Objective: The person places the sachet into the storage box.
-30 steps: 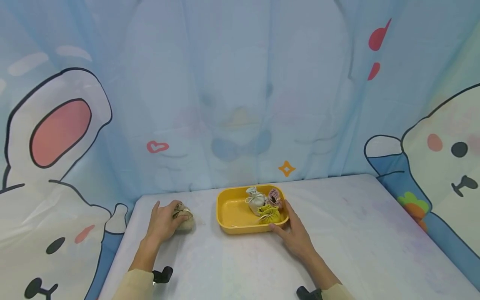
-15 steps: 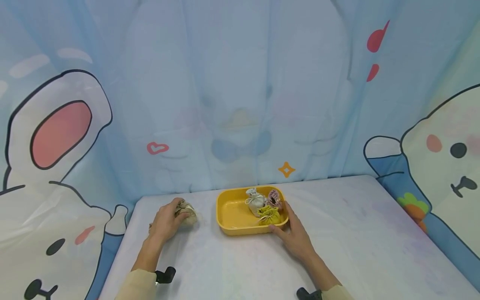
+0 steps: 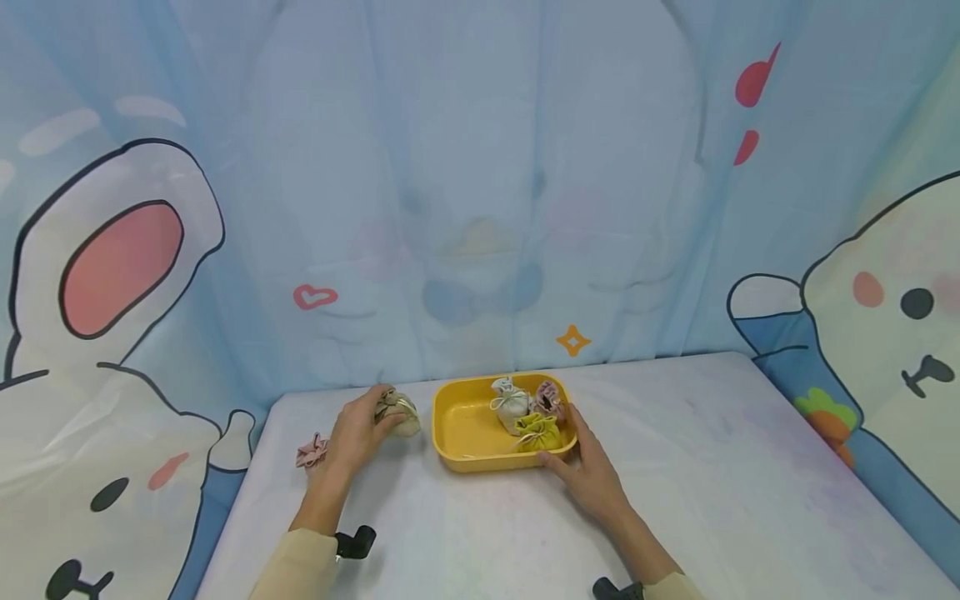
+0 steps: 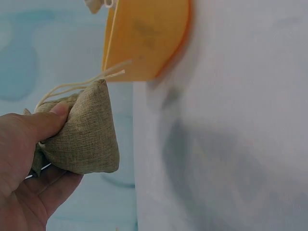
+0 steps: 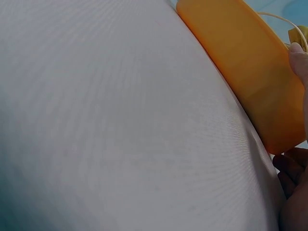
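My left hand (image 3: 356, 435) pinches a khaki drawstring pouch (image 4: 91, 134) by its gathered neck, thumb on the near side. The pouch hangs just left of a yellow tray (image 3: 459, 458), and its shadow falls on the table in the left wrist view. My right hand (image 3: 594, 482) grips the tray's right front corner, thumb at the front rim and fingers along the right side. Inside the tray's right half sit a pale grey pouch (image 3: 512, 402), a dusty pink pouch (image 3: 548, 398) and a yellow-green pouch (image 3: 538, 432).
Behind my left wrist, a pink pouch (image 3: 312, 451) lies on the white table (image 3: 480, 533), partly hidden by the arm. A blue cartoon curtain (image 3: 480, 167) hangs along the table's back edge.
My left hand has carried the khaki pouch to the right, toward the tray. The pink pouch behind that hand has come into view. The right hand and tray stay put.
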`<state>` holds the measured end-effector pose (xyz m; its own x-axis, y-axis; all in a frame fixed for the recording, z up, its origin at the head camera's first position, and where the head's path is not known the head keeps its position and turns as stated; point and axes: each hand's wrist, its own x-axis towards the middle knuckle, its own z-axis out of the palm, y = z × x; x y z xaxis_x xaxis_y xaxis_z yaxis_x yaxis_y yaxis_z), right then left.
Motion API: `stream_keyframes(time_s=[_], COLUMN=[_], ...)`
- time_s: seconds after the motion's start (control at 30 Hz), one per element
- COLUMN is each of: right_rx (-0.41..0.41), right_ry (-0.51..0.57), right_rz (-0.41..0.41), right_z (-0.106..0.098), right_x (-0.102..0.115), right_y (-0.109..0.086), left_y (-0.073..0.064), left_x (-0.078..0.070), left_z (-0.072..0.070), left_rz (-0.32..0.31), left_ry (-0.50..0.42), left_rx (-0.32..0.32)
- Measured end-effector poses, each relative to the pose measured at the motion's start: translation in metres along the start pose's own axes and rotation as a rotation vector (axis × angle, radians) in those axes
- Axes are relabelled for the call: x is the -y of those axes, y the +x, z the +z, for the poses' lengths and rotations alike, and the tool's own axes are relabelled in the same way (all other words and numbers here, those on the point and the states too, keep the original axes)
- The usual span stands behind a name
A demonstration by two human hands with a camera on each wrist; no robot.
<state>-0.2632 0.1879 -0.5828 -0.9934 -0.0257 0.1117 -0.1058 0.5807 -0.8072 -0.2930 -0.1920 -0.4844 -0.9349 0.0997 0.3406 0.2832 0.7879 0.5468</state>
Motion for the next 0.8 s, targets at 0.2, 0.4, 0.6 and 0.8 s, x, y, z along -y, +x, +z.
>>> stream_keyframes(time_s=[0.2, 0.4, 0.6, 0.8], right_rx=[-0.002, 0.000, -0.003, -0.001], right_ry=[0.007, 0.009, 0.007, 0.002], right_rz=[-0.001, -0.005, -0.006, -0.005], right_z=[0.000, 0.001, 0.000, 0.001], right_x=[0.000, 0.000, 0.000, -0.002], right_y=[0.000, 0.000, 0.000, 0.001], left_y=[0.005, 0.008, 0.011, 0.011], left_x=[-0.014, -0.026, -0.036, -0.048], left_z=[0.007, 0.012, 0.021, 0.032], left_rz=[0.023, 0.022, 0.060, 0.109], left_ry=[-0.031, -0.051, -0.069, -0.071], left_rx=[-0.013, -0.018, -0.002, 0.024])
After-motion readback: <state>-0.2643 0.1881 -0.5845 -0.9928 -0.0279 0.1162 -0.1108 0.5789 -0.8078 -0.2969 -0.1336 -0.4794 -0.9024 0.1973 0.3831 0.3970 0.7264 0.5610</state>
